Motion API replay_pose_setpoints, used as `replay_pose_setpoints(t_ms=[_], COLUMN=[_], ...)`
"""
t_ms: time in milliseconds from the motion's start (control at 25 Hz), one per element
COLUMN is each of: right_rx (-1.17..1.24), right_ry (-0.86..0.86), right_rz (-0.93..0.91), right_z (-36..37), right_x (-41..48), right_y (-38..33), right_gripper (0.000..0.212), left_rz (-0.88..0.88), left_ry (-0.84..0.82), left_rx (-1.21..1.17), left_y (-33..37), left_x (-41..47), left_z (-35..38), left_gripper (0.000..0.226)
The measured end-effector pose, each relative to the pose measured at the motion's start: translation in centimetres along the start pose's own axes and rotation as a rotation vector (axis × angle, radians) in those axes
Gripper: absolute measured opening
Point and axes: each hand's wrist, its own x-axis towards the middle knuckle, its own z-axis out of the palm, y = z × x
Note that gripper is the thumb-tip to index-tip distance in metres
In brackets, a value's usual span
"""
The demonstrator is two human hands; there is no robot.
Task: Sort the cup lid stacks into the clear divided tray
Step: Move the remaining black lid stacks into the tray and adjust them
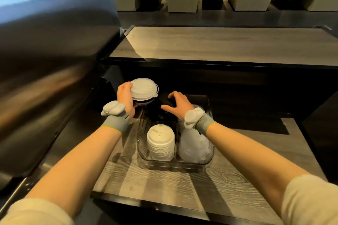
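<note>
The clear divided tray (pixel 141 149) sits on a wood-grain counter in front of me. A stack of white lids (pixel 160 141) fills its near left compartment. Translucent lids in a plastic bag (pixel 195 145) lie in the near right compartment. My left hand (pixel 125 97) holds a stack of translucent white lids (pixel 143 89), with a dark lid under it, just beyond the tray's far left corner. My right hand (pixel 178 102) is closed over a stack of black lids (pixel 165 99) above the far compartments, which lie in shadow.
The wood-grain counter (pixel 164 186) carries the tray. A raised wooden ledge (pixel 219 44) runs behind it. A large shiny metal surface (pixel 45 78) fills the left side. Benches and small tables stand in the far background.
</note>
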Motion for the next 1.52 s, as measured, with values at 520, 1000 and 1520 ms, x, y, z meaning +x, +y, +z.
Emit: replay_pose_setpoints(t_ms=[520,1000,1520], right_rx=[0.044,0.337,-0.233], right_ry=[0.078,0.057,-0.385], right_rz=[-0.068,0.013,0.002], right_z=[0.6,-3.9,-5.8], right_x=[2.2,-3.1,-7.7], right_y=[-1.5,-1.3,4.5], right_gripper=[0.05,0.063,0.069], left_rz=[-0.061,-0.113,-0.011], left_ry=[-0.135,-0.346,-0.148], left_rx=[0.055,0.05,0.121], left_y=[-0.9,-2.7,-3.6], left_x=[-0.1,-5.9,-4.8], left_z=[-2.3,4.3,5.8], left_gripper=[0.011,0.048,0.037])
